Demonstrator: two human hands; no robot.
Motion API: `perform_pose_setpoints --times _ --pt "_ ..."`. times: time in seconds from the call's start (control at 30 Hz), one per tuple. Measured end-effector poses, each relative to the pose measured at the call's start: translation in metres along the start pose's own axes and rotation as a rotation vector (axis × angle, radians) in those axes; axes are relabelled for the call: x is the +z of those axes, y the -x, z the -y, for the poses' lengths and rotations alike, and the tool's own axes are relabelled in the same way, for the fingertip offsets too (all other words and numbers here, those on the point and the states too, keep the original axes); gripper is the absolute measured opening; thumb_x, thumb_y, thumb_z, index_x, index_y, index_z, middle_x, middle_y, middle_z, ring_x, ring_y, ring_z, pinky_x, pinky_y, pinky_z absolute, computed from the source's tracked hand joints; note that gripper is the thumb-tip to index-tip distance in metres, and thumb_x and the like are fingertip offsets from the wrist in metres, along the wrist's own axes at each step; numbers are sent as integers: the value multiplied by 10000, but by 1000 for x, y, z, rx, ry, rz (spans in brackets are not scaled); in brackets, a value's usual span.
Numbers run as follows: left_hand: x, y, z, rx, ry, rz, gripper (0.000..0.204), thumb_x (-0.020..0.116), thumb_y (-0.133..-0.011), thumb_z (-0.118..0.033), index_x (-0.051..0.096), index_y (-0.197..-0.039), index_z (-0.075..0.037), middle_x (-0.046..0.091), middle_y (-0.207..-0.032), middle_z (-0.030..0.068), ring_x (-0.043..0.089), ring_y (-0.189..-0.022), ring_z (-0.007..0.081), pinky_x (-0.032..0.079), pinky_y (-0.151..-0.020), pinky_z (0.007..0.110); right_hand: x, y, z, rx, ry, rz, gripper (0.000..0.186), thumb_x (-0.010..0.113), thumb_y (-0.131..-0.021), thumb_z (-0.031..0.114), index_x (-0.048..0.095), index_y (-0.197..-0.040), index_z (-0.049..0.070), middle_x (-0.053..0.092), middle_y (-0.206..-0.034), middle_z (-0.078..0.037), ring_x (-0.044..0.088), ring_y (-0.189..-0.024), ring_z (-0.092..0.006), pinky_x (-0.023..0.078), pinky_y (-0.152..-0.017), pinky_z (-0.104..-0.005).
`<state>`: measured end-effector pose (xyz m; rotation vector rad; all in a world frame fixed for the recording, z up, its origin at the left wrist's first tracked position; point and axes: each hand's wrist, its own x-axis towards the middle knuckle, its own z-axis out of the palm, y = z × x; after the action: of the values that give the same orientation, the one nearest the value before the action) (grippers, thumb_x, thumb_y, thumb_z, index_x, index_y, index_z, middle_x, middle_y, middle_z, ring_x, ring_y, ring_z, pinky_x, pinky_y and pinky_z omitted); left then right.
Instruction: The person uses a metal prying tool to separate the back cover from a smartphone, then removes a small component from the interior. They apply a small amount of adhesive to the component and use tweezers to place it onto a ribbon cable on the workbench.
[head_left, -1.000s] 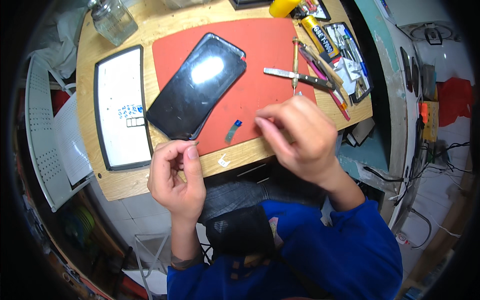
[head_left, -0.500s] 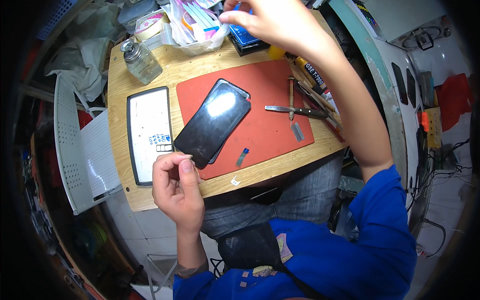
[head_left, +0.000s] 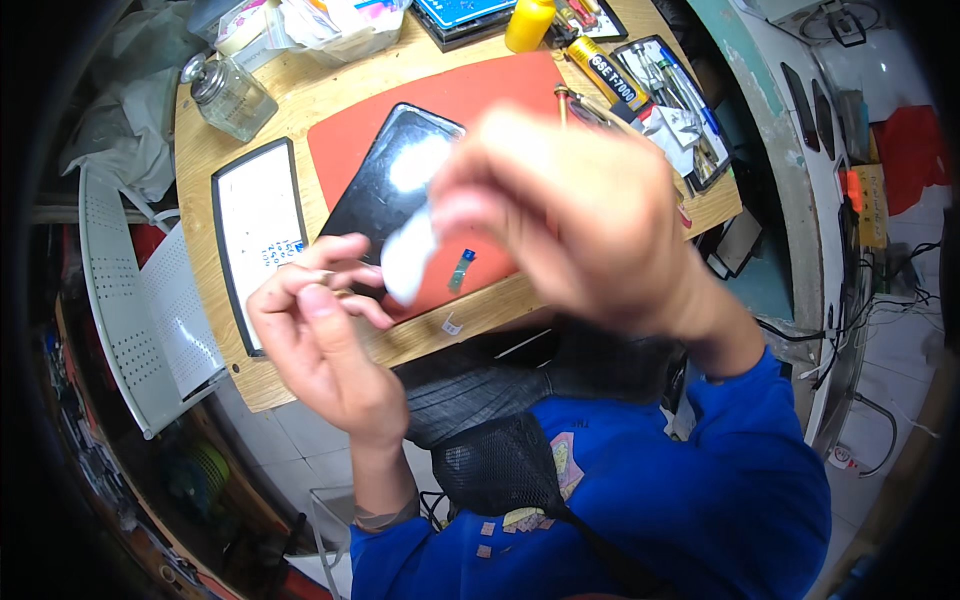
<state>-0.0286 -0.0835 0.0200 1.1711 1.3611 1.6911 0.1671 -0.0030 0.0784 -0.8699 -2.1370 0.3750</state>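
My right hand (head_left: 585, 220), blurred by motion, is raised over the mat. It pinches a thin white tissue-like piece (head_left: 408, 260) that hangs toward my left hand. My left hand (head_left: 340, 345) is at the table's front edge with thumb and forefinger together; whatever they pinch is too small to name, and the other fingers are loosely bent. Under both hands a black smartphone (head_left: 375, 165), glossy side up, lies slanted on the orange-red mat (head_left: 330, 130); its right part is hidden. A small greenish strip with a blue end (head_left: 461, 272) rests beside it.
A glass pump bottle (head_left: 235, 100) and black-framed white board (head_left: 262, 205) are at left. Behind stand a plastic bin (head_left: 345, 45) and a yellow bottle (head_left: 530, 25). At right lie a yellow-black tube (head_left: 608, 75) and tool tray (head_left: 715, 150). A white scrap (head_left: 451, 324) sits at the front edge.
My right hand has come back from the far side of the table, now with the white piece. My left hand has turned and its fingers have spread somewhat. The view has shifted.
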Motion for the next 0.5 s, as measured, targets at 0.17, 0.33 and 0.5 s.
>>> perform_pose_setpoints --times 0.17,0.33,0.5 --pt "8 30 10 -92 47 164 132 438 -1160 -134 432 -1234 -25 563 -900 81 537 -772 90 422 -707 237 14 59 43 243 -172 -67 191 881 -863 143 749 -914 14 751 -787 -103 736 -645 -230 559 -573 -318" --pt "1 56 12 -64 22 191 119 432 -1147 -127 408 -1200 -23 604 -904 133 502 -711 86 408 -671 230 23 89 56 417 -164 -108 234 916 -859 178 740 -891 26 755 -755 -92 727 -594 -204 548 -550 -298" --pt "8 64 14 72 -66 78 143 417 -1149 -180 386 -1148 -41 529 -806 86 440 -620 78 343 -580 230 32 98 66 305 -151 -51 286 902 -865 219 713 -912 9 742 -763 -102 726 -611 -221 539 -529 -302"
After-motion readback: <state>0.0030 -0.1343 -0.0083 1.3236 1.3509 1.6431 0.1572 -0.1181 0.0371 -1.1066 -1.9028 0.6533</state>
